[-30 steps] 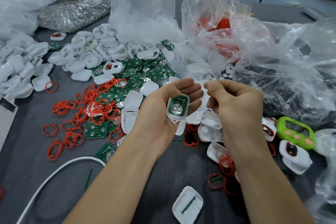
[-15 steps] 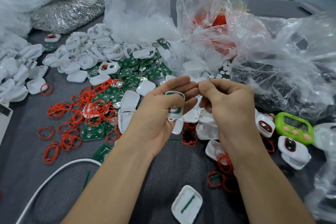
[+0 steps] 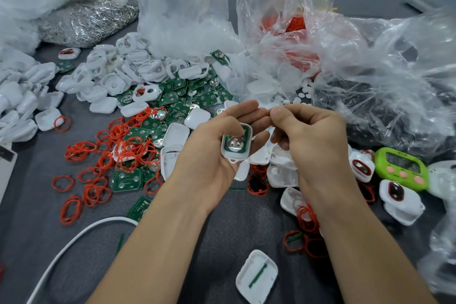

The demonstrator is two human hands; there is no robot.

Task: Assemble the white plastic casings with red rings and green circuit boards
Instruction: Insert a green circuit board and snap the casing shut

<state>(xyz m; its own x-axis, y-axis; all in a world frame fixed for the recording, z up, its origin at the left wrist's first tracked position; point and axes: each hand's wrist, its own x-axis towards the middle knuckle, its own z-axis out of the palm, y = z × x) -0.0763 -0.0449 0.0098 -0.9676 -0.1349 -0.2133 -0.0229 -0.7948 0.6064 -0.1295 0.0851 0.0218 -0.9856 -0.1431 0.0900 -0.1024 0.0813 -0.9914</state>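
My left hand [image 3: 217, 150] holds a white casing [image 3: 235, 144] in its palm, thumb pressing on the green circuit board with a silver battery clip seated inside it. My right hand [image 3: 311, 136] hovers just to the right with its fingers curled and the thumb tip meeting the fingertips near my left fingertips; what it pinches, if anything, is hidden. Loose red rings [image 3: 128, 146], green circuit boards [image 3: 127, 179] and white casings [image 3: 128, 69] lie scattered on the grey table to the left.
Clear plastic bags [image 3: 357, 62] pile up at the back and right. A bag of silver metal parts [image 3: 84, 20] sits back left. A green timer [image 3: 401, 168] and finished casings [image 3: 398, 199] lie at right. A white cable [image 3: 61, 252] and a casing half [image 3: 256, 276] lie near me.
My left thumb has shifted up the casing, uncovering the silver clip. My right hand has closed in toward my left fingertips. The view has drifted slightly.
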